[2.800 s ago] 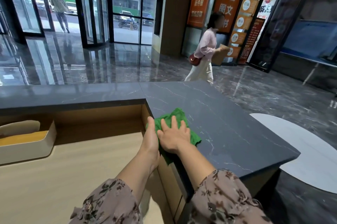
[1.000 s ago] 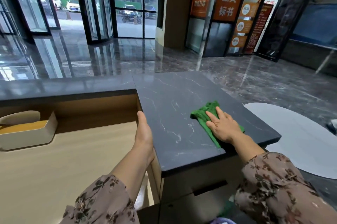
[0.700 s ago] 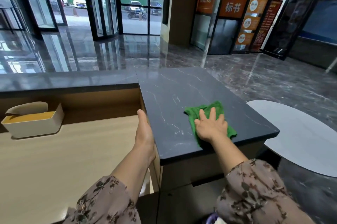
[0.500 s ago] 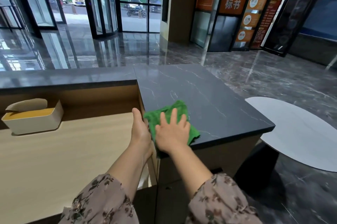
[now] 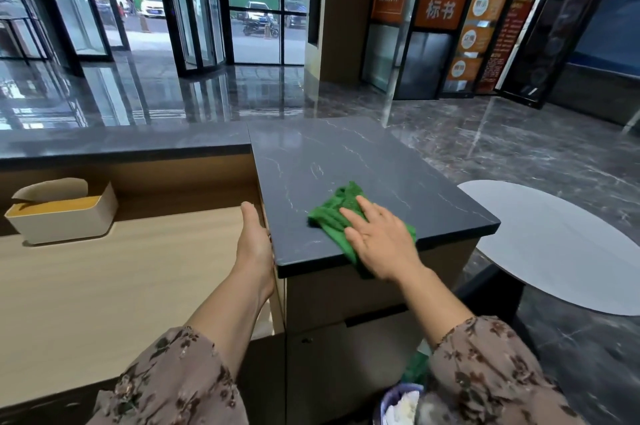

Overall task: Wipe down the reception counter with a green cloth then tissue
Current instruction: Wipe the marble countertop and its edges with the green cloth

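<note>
Firmly, with right hand (image 5: 379, 241) spread flat on the green cloth (image 5: 337, 215) near the dark desk (image 5: 346, 161) front edge, sweep overlapping strokes outward, left hand (image 5: 254, 237) open, bracing the desk side.

Daylight through the glass doors (image 5: 207, 2) glares on floor; edges bend.

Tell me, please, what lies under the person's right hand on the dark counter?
Under the right hand lies the green cloth, bunched on the dark counter. The cloth's middle and the counter beneath are covered.
</note>
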Demonstrator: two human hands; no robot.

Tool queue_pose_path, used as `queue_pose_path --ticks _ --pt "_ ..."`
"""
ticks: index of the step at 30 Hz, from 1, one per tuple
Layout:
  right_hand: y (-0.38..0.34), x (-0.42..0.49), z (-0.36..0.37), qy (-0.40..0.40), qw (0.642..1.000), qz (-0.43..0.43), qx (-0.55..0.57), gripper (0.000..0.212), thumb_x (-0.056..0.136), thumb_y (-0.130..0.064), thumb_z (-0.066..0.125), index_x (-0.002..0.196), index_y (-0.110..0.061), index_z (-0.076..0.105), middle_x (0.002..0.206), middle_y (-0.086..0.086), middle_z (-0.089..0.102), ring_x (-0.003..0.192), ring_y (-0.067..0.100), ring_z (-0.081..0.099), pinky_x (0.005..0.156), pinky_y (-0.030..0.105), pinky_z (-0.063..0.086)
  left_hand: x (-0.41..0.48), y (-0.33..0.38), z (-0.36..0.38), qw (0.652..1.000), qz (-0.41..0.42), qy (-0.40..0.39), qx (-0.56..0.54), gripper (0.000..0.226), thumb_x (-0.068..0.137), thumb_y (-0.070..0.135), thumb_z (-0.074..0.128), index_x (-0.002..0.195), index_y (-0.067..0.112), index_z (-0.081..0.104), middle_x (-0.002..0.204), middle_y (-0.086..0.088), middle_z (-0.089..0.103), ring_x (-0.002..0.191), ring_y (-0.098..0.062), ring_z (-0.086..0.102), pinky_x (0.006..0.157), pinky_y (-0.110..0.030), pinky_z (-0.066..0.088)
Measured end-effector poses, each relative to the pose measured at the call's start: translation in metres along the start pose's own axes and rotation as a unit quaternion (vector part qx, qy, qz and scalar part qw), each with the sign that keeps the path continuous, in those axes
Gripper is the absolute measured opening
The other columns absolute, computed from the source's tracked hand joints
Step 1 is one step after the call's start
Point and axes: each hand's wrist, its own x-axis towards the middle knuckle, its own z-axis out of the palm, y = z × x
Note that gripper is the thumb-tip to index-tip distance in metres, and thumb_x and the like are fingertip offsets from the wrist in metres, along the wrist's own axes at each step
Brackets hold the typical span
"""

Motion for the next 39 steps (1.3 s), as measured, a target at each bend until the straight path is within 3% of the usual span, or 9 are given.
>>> queue_pose_path --ticks 4,11,14,19,23,27,30,34,39 --pt "0.07 -0.007 -0.008 0.004 0.994 0.105 -0.022 0.048 0.101 -0.047 0.024 0.148 -0.038 0.026 0.16 0.0 0.014 0.142 0.027 0.023 0.113 0.038 0.023 0.003 -0.005 -0.001 0.999 0.008 0.0 0.04 0.064 0.096 0.062 0.015 0.099 0.015 0.058 0.088 0.001 0.061 0.072 -0.009 0.056 0.066 -0.021 0.046" --pt "0.092 -0.012 -0.008 -0.005 0.955 0.283 0.094 0.051 0.099 -0.04 0.026 0.149 -0.031 0.022 0.16 0.002 0.005 0.145 0.031 0.005 0.118 0.045 0.008 0.01 -0.009 -0.006 0.997 0.012 -0.029 0.07 0.067 0.094 0.064 0.015 0.116 0.017 0.058 0.098 0.001 0.064 0.079 -0.009 0.059 0.063 -0.021 0.046" --pt "0.05 -0.008 -0.001 0.047 0.929 0.316 0.185 0.055 0.093 -0.028 0.034 0.147 -0.027 0.027 0.159 0.001 0.009 0.145 0.028 0.002 0.118 0.046 0.002 0.015 -0.008 -0.015 0.997 -0.004 -0.034 0.065 0.078 0.093 0.067 0.018 0.134 0.008 0.049 0.127 -0.007 0.059 0.113 -0.019 0.058 0.095 -0.033 0.049" --pt "-0.036 -0.025 0.024 0.154 0.947 0.229 0.166 0.074 0.075 -0.036 0.014 0.139 -0.018 0.045 0.152 0.007 0.03 0.141 0.033 0.019 0.116 0.047 0.004 0.026 -0.015 -0.029 0.999 -0.016 -0.03 0.011 0.085 0.09 0.07 0.023 0.143 0.005 0.04 0.146 -0.012 0.044 0.136 -0.023 0.04 0.114 -0.04 0.033" --pt "-0.099 -0.032 0.032 0.183 0.961 0.159 0.133 0.058 0.076 -0.03 0.031 0.126 -0.014 0.056 0.136 0.01 0.05 0.128 0.038 0.042 0.11 0.05 0.009 0.029 -0.015 -0.032 0.999 -0.032 -0.035 -0.023 0.087 0.09 0.07 0.024 0.139 0.001 0.043 0.144 -0.015 0.045 0.134 -0.023 0.043 0.112 -0.037 0.036" --pt "-0.137 -0.041 0.038 0.154 0.981 0.062 0.096 0.052 0.084 -0.036 0.035 0.131 -0.02 0.049 0.136 0.007 0.049 0.128 0.036 0.04 0.112 0.052 0.014 0.023 -0.013 -0.031 0.997 -0.039 -0.06 -0.018 0.086 0.092 0.069 0.017 0.129 -0.001 0.052 0.123 -0.016 0.06 0.109 -0.023 0.06 0.093 -0.032 0.048" --pt "-0.12 -0.043 0.038 0.115 0.992 -0.012 0.046 0.053 0.083 -0.041 0.034 0.132 -0.026 0.047 0.135 0.003 0.052 0.124 0.033 0.049 0.104 0.051 0.037 0.024 -0.014 -0.031 0.998 -0.04 -0.045 -0.011 0.081 0.092 0.069 0.017 0.115 0.003 0.059 0.1 -0.012 0.065 0.09 -0.021 0.062 0.08 -0.031 0.05" --pt "-0.065 -0.039 0.032 0.076 0.992 -0.101 0.031 0.062 0.076 -0.036 0.031 0.137 -0.03 0.038 0.145 0.002 0.041 0.129 0.031 0.043 0.106 0.047 0.036 0.032 -0.016 -0.034 0.998 -0.044 -0.025 -0.039 0.085 0.091 0.07 0.02 0.116 -0.001 0.058 0.124 -0.018 0.059 0.106 -0.027 0.061 0.093 -0.037 0.05" --pt "0.002 -0.037 0.021 0.09 0.995 0.004 0.052 0.064 0.073 -0.034 0.028 0.133 -0.03 0.049 0.145 0.003 0.043 0.128 0.03 0.043 0.107 0.041 0.031 0.039 -0.017 -0.037 0.997 -0.044 -0.027 -0.049 0.092 0.088 0.073 0.022 0.136 -0.002 0.046 0.141 -0.016 0.049 0.129 -0.026 0.048 0.109 -0.041 0.04"
